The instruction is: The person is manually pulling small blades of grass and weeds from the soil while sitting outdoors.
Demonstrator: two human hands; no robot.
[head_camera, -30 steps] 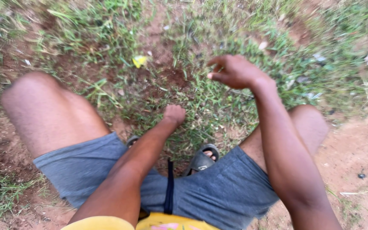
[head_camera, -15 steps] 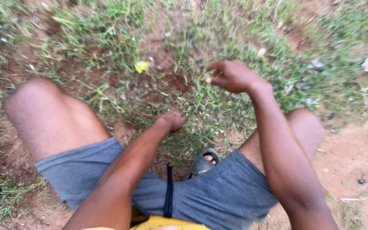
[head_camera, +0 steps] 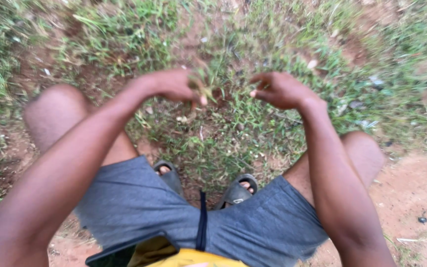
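Two hands raised: left hand (head_camera: 174,85) pinches grass tuft (head_camera: 202,83); right hand (head_camera: 280,90) empty.

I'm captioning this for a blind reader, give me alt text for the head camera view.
A squatting person's left hand pinches a tuft of grass above patchy grass and red dirt; the empty right hand hovers beside it, fingers curled. Grey shorts and dark sandals show below.

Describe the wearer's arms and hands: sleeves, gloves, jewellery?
Both arms are bare to the frame edge, no sleeves showing. The left hand and right hand are ungloved; no watch, ring or band visible. The image is motion-blurred, so small details could be missed.
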